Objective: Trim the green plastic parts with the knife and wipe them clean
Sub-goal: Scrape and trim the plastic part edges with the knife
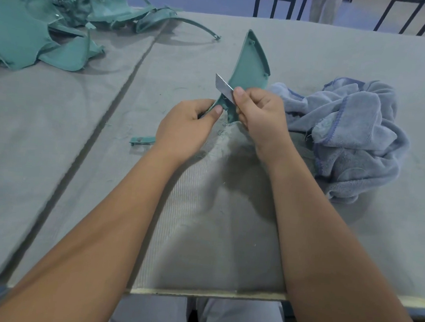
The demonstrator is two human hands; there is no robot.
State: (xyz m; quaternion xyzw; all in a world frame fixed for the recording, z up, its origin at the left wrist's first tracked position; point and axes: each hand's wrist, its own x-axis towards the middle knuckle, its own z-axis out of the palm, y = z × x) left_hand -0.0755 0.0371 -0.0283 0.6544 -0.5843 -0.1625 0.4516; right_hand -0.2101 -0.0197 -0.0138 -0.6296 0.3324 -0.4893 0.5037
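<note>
the table (316, 54) has a grey fabric cover, with a dark seam running diagonally to the left of the left hand (186, 128). a crumpled blue cloth (355, 136) lies just right of the right hand (260, 119). a small green strip (142, 140) lies just left of the left hand. a heap of green plastic parts (39, 20) lies far left, beyond both hands.

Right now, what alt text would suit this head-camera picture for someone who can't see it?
A person's right hand holds a knife blade against a curved green plastic part gripped by the left hand. A crumpled blue cloth lies to the right on the grey table, and a pile of green parts sits far left.
</note>
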